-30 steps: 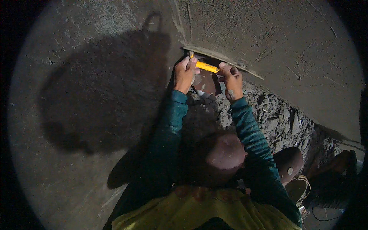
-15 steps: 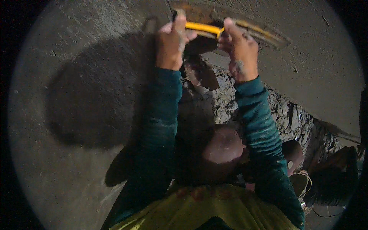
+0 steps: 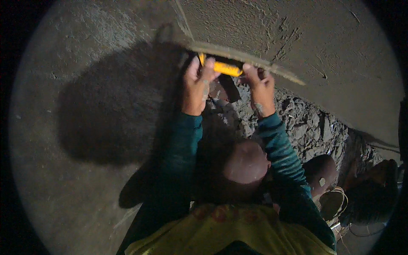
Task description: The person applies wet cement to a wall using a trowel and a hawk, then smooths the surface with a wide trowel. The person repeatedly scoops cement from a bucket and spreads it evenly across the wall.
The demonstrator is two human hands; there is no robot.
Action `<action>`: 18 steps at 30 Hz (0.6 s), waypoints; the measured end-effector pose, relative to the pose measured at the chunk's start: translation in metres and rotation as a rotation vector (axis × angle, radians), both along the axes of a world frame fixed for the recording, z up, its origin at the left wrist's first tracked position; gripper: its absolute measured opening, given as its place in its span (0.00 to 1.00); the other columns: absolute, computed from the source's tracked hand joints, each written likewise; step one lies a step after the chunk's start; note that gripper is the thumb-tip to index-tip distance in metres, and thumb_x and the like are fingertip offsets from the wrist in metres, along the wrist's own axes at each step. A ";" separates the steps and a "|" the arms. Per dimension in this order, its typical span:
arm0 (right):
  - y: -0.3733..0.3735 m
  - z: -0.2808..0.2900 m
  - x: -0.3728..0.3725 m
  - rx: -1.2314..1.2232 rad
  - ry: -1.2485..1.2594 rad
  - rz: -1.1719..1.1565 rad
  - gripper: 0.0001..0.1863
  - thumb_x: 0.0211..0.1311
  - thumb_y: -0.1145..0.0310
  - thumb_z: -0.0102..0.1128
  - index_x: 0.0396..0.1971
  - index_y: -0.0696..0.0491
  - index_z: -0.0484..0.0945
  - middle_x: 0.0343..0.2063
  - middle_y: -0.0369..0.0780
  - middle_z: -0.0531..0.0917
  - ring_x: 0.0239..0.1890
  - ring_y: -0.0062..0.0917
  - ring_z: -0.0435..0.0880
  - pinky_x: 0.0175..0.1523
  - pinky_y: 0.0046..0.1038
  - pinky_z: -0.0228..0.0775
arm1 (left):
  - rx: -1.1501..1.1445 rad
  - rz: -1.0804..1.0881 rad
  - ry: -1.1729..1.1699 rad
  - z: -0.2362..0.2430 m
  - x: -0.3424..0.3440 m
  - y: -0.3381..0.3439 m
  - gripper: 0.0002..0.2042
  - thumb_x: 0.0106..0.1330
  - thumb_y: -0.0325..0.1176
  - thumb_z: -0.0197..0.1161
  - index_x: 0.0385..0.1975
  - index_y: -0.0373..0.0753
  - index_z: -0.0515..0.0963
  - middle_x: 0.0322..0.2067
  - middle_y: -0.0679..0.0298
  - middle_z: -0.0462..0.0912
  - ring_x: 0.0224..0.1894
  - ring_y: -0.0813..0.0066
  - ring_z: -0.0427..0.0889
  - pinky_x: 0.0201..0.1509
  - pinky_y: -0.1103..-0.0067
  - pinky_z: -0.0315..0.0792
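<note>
A long-bladed plastering float [image 3: 228,69] with a yellow handle spans both my hands at the upper middle. Its thin, mortar-smeared blade slants down to the right along the wet grey mortar surface [image 3: 272,29]. My left hand [image 3: 196,90] is closed around the handle's left part, thumb on top. At the handle's right end, my right hand [image 3: 261,90] grips the float with fingers curled, partly hidden behind the thumb. Dried mortar marks both hands. Above the blade the mortar looks rough and streaked.
Broken grey rubble [image 3: 314,123] runs diagonally below the blade to the lower right. My bare knee [image 3: 246,163] is bent between my arms. A smooth grey surface [image 3: 55,191] carrying a large dark shadow lies left. A cord-like loop [image 3: 340,199] sits at lower right.
Both hands have drawn the float down toward me. Its blade has tilted from showing a broad face to a thin edge, uncovering rough mortar above it.
</note>
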State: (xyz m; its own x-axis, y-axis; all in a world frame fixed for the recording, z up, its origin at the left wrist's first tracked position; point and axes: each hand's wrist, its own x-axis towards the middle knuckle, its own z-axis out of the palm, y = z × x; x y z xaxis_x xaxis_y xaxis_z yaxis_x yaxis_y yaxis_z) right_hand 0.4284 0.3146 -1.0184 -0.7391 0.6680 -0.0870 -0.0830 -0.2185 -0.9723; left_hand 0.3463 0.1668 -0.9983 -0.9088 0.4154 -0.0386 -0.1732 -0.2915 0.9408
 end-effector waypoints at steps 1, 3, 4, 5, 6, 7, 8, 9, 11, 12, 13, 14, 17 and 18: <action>0.003 -0.024 0.000 -0.012 0.055 0.049 0.20 0.66 0.60 0.71 0.46 0.62 0.80 0.37 0.39 0.84 0.37 0.23 0.84 0.39 0.29 0.81 | -0.028 -0.034 0.020 -0.019 0.001 -0.003 0.21 0.76 0.36 0.62 0.63 0.33 0.72 0.51 0.62 0.79 0.52 0.74 0.80 0.56 0.73 0.82; 0.003 -0.059 -0.002 -0.108 -0.049 0.060 0.21 0.67 0.59 0.71 0.46 0.62 0.80 0.38 0.39 0.84 0.37 0.23 0.84 0.40 0.29 0.81 | 0.010 -0.012 -0.015 -0.050 -0.002 -0.005 0.21 0.75 0.33 0.63 0.63 0.33 0.72 0.52 0.61 0.79 0.52 0.73 0.81 0.56 0.73 0.82; 0.002 -0.071 -0.004 -0.102 -0.020 0.078 0.21 0.67 0.59 0.71 0.46 0.62 0.80 0.38 0.39 0.84 0.37 0.23 0.84 0.40 0.29 0.82 | 0.033 -0.007 -0.033 -0.061 -0.005 -0.005 0.21 0.75 0.33 0.63 0.63 0.33 0.72 0.51 0.61 0.79 0.52 0.73 0.81 0.57 0.73 0.82; 0.002 -0.079 -0.007 -0.106 -0.034 0.065 0.21 0.67 0.58 0.71 0.45 0.62 0.80 0.37 0.39 0.84 0.38 0.23 0.84 0.40 0.29 0.82 | 0.008 0.014 -0.078 -0.069 -0.006 -0.004 0.21 0.75 0.32 0.62 0.64 0.32 0.71 0.53 0.60 0.78 0.54 0.72 0.80 0.59 0.72 0.80; 0.003 -0.084 -0.010 -0.108 -0.044 0.053 0.21 0.67 0.58 0.71 0.45 0.62 0.80 0.37 0.39 0.84 0.38 0.23 0.85 0.40 0.29 0.82 | -0.014 0.037 -0.118 -0.076 -0.008 -0.002 0.21 0.76 0.32 0.61 0.64 0.32 0.71 0.56 0.59 0.78 0.55 0.70 0.79 0.62 0.70 0.78; 0.004 -0.087 -0.013 -0.096 -0.059 0.063 0.20 0.67 0.58 0.71 0.44 0.61 0.80 0.37 0.39 0.84 0.38 0.23 0.85 0.40 0.29 0.82 | -0.034 0.060 -0.155 -0.081 -0.011 0.000 0.21 0.76 0.32 0.60 0.65 0.31 0.70 0.58 0.58 0.77 0.57 0.69 0.79 0.65 0.69 0.76; 0.004 -0.089 -0.016 -0.085 -0.077 0.071 0.20 0.67 0.57 0.71 0.43 0.61 0.80 0.37 0.39 0.84 0.38 0.24 0.85 0.40 0.29 0.82 | -0.056 0.062 -0.151 -0.085 -0.013 0.001 0.21 0.76 0.32 0.61 0.64 0.31 0.70 0.57 0.58 0.77 0.57 0.69 0.79 0.65 0.69 0.77; 0.005 -0.090 -0.020 -0.076 -0.105 0.069 0.20 0.66 0.57 0.71 0.43 0.60 0.80 0.36 0.38 0.84 0.38 0.24 0.85 0.40 0.29 0.82 | -0.077 0.061 -0.148 -0.088 -0.015 0.003 0.21 0.75 0.32 0.61 0.64 0.30 0.71 0.56 0.58 0.78 0.56 0.69 0.80 0.64 0.70 0.77; 0.007 -0.092 -0.027 -0.123 -0.089 0.063 0.20 0.66 0.57 0.72 0.41 0.59 0.80 0.36 0.38 0.84 0.38 0.23 0.84 0.40 0.28 0.81 | -0.103 0.091 -0.164 -0.094 -0.019 0.007 0.20 0.74 0.32 0.63 0.61 0.29 0.73 0.53 0.59 0.79 0.53 0.70 0.81 0.64 0.72 0.77; 0.007 -0.093 -0.029 -0.154 -0.084 0.068 0.20 0.66 0.56 0.72 0.40 0.59 0.80 0.35 0.38 0.84 0.37 0.23 0.84 0.39 0.28 0.81 | -0.068 0.104 -0.162 -0.096 -0.021 0.010 0.19 0.74 0.32 0.63 0.60 0.29 0.73 0.52 0.59 0.80 0.52 0.70 0.81 0.63 0.73 0.77; 0.008 -0.093 -0.032 -0.129 -0.090 0.046 0.20 0.65 0.56 0.72 0.40 0.59 0.80 0.35 0.38 0.84 0.36 0.23 0.84 0.39 0.28 0.80 | -0.042 0.117 -0.170 -0.098 -0.023 0.012 0.19 0.74 0.31 0.63 0.59 0.29 0.74 0.51 0.59 0.80 0.52 0.71 0.81 0.62 0.73 0.78; 0.008 -0.093 -0.035 -0.110 -0.090 0.039 0.20 0.65 0.56 0.72 0.40 0.58 0.80 0.34 0.38 0.84 0.35 0.23 0.84 0.39 0.28 0.80 | -0.013 0.134 -0.175 -0.099 -0.026 0.014 0.18 0.74 0.31 0.63 0.58 0.29 0.75 0.50 0.59 0.80 0.51 0.71 0.81 0.62 0.74 0.78; 0.008 -0.085 -0.040 -0.061 -0.029 0.045 0.20 0.65 0.56 0.73 0.40 0.58 0.80 0.33 0.37 0.84 0.32 0.23 0.84 0.37 0.27 0.79 | -0.044 0.184 -0.188 -0.094 -0.030 0.020 0.16 0.74 0.30 0.62 0.57 0.28 0.75 0.49 0.59 0.80 0.50 0.72 0.81 0.60 0.75 0.78; 0.009 -0.080 -0.042 -0.043 0.005 0.050 0.20 0.65 0.56 0.73 0.40 0.58 0.80 0.32 0.37 0.84 0.31 0.22 0.84 0.37 0.27 0.78 | -0.041 0.200 -0.187 -0.091 -0.031 0.021 0.16 0.75 0.31 0.61 0.56 0.28 0.75 0.49 0.60 0.80 0.48 0.72 0.81 0.58 0.76 0.78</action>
State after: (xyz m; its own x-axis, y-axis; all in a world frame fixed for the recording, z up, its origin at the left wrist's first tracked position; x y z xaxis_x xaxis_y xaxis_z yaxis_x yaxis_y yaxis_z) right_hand 0.3866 0.3232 -1.0982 -0.7718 0.6261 -0.1111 -0.0757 -0.2639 -0.9616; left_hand 0.3155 0.1878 -1.0891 -0.9481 0.2227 -0.2271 -0.2882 -0.2994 0.9096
